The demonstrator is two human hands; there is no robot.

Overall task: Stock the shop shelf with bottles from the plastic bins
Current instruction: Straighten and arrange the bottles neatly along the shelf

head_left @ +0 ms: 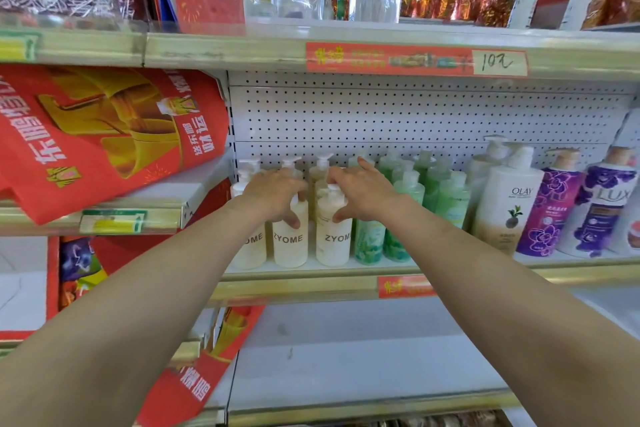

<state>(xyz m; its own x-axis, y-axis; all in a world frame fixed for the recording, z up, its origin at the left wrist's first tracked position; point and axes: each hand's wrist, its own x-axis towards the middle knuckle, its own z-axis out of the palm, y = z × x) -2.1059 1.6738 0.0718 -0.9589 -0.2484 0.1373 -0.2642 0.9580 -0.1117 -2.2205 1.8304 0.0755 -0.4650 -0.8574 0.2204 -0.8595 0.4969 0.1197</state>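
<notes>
Left hand point(273, 194) curls over the shoulder of a cream plastic pump bottle point(290, 239) lettered ZYOME, thumb pressed to its front. Right hand point(363, 196) holds the neighbouring cream bottle point(333, 236) the same way, thumb on the front and fingers reaching over behind it. Both bottles stand upright and side by side in the front row of a white metal shelf point(450, 262) with a gold-coloured edge strip. A third cream bottle point(249, 248) stands just left of them, its label partly covered by the left forearm.

To the right on the same shelf come pale green translucent bottles point(446, 199), then a tall white Olay pump bottle point(507, 204) and purple flowered Lux bottles point(554, 204). A white pegboard back panel point(415, 111) rises behind the rows. The shelf above carries a red price strip point(398, 59) (its handwritten tag reads 10, the rest is blurred). Red printed bags point(104, 135) fill the bay to the left, and a white lower shelf point(363, 357) runs below.

The hands hide most of the rear cream bottles, so only their pump heads show. The rightmost Lux bottle is cut off by the frame edge, and the goods on the top shelf are too blurred to name.
</notes>
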